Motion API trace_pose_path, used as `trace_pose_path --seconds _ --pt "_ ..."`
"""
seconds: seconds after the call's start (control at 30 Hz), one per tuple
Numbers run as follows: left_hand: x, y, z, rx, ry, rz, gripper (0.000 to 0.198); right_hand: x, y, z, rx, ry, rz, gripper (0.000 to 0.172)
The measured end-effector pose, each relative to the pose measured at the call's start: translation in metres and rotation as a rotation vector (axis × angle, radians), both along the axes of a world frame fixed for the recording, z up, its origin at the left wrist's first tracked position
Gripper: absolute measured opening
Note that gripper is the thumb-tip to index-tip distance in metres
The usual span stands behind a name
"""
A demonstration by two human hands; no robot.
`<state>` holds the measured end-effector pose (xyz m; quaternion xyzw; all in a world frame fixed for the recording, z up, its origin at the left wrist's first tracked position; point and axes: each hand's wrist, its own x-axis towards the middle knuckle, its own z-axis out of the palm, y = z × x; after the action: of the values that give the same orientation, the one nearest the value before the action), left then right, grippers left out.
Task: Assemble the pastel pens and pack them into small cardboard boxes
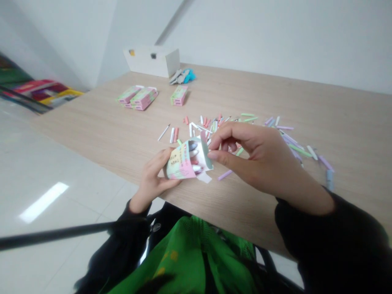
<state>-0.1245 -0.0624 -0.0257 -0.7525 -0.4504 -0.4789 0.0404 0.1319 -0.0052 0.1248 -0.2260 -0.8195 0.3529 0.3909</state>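
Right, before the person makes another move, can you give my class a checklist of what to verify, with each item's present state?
1. Left grip holding the open box: ok; fingers and thumb are on it.
2. Right grip firmly pinching the flap: cannot tell; thumb and fingertips are at it, but the contact is unclear.
3. Box end shut: not ok; it stands open.
4. Full set of pens inside: cannot tell; several show, but not all the interior.
5. Loose pen pieces gathered together: not ok; many lie scattered on the tabletop.
6. Other pink-and-green boxes away from both grips: ok; they sit farther back.
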Motion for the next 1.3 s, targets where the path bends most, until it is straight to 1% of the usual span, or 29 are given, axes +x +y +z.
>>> trace_pose_path --seconds 0.1,0.17,0.27,0.4,0.57,0.63,0.73,0.83,1.0,1.13,1.3 --pt "0.001 0.002 -0.001 0.016 -0.011 -0.018 0.077 0.003 -0.005 0.002 0.154 -0.093 0.016 0.010" --pt "0.002 0.002 -0.001 -0.005 -0.017 -0.015 0.075 0.004 -0.010 0.003 0.243 -0.157 0.020 0.012" --pt "0.003 0.000 -0.001 -0.045 -0.030 -0.004 0.071 0.005 -0.015 0.002 0.337 -0.249 0.018 0.010" --pt "0.007 -0.003 0.001 -0.085 0.004 0.008 0.067 0.004 -0.017 -0.002 0.460 -0.346 -0.010 0.009" --pt "0.008 -0.005 0.000 -0.069 0.026 0.029 0.065 0.005 -0.016 -0.007 0.626 -0.473 -0.086 0.009" --pt "0.007 -0.006 0.000 -0.068 0.028 0.052 0.064 0.006 -0.016 -0.007 0.662 -0.494 -0.099 0.010" --pt "0.006 -0.006 0.001 -0.043 0.038 0.052 0.065 0.008 -0.016 -0.006 0.624 -0.502 -0.082 0.009" --pt "0.006 -0.006 0.002 -0.020 0.065 0.024 0.066 0.009 -0.017 -0.005 0.578 -0.532 -0.061 0.012" --pt "0.008 -0.007 0.001 -0.018 0.073 0.020 0.066 0.007 -0.018 -0.006 0.569 -0.542 -0.056 0.014" --pt "0.011 -0.008 0.001 0.000 0.082 0.021 0.064 0.002 -0.016 -0.012 0.510 -0.542 -0.048 0.015" --pt "0.015 -0.010 0.000 0.030 0.055 0.004 0.064 -0.005 -0.014 -0.023 0.403 -0.438 -0.092 0.015"
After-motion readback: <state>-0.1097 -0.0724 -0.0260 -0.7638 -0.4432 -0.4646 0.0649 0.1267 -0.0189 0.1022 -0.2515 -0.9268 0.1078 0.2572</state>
